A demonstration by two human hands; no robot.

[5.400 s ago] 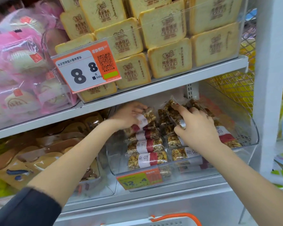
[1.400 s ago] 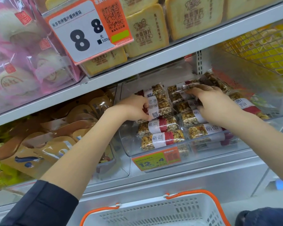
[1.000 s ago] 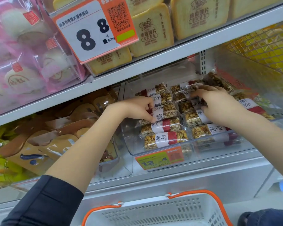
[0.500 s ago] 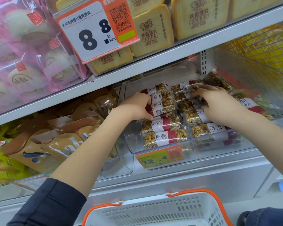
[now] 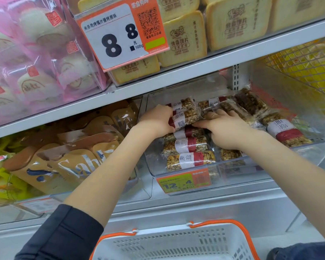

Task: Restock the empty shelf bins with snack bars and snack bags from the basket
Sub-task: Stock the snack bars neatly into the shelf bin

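Note:
A clear shelf bin (image 5: 154, 169) on the middle shelf holds several nut snack bars (image 5: 189, 159) with white and red labels, laid in rows. My left hand (image 5: 156, 120) grips the left end of one snack bar (image 5: 185, 118) near the back of the left row. My right hand (image 5: 227, 129) lies palm down over the middle row, its thumb touching that bar's right end and its fingers spread on the bars behind. More bars (image 5: 285, 131) lie loosely at the bin's right side. The white basket (image 5: 176, 244) with orange handles sits below; its contents are out of view.
An orange price tag (image 5: 184, 182) is clipped to the bin's front. Tan snack bags (image 5: 77, 160) fill the neighbouring bin on the left. The shelf above (image 5: 195, 68) carries toast-slice packs (image 5: 184, 40), pink bun packs (image 5: 32, 53) and a large "8 8" tag (image 5: 120, 34). A yellow mesh rack (image 5: 306, 61) is right.
My left hand has shifted a bar further back in the left row. My right hand has moved left, so its thumb now meets that bar. The view has tilted slightly.

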